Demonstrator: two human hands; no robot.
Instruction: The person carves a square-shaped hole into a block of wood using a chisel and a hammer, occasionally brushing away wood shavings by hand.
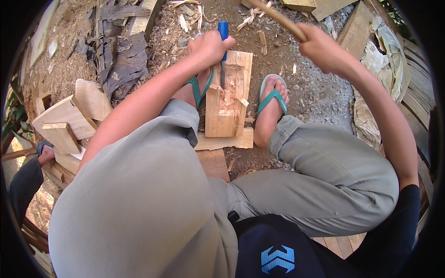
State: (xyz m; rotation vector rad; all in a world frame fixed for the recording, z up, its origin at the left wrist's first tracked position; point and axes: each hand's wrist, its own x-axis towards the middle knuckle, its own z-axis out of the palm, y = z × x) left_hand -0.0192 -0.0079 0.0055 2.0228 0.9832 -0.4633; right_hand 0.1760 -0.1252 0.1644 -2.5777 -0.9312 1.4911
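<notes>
My left hand (207,47) is closed round the blue handle of a chisel (223,30). The chisel stands nearly upright, its metal blade down in the rough hollow cut into a wooden block (214,111). Loose chips and torn fibres lie in that hollow. The block sits between my feet, on top of a flat wood piece (232,140). Raised at the upper right, my right hand (322,48) grips a wooden stick-like handle (278,17), which runs out of the picture at the top; its far end is hidden.
Cut wood offcuts (65,118) are piled on the left, near another person's foot (45,154). Dark bark strips (127,65) lie at the upper left. Planks (357,30) and crumpled sheeting (371,111) line the right side. Wood shavings (263,42) are scattered over the dirt.
</notes>
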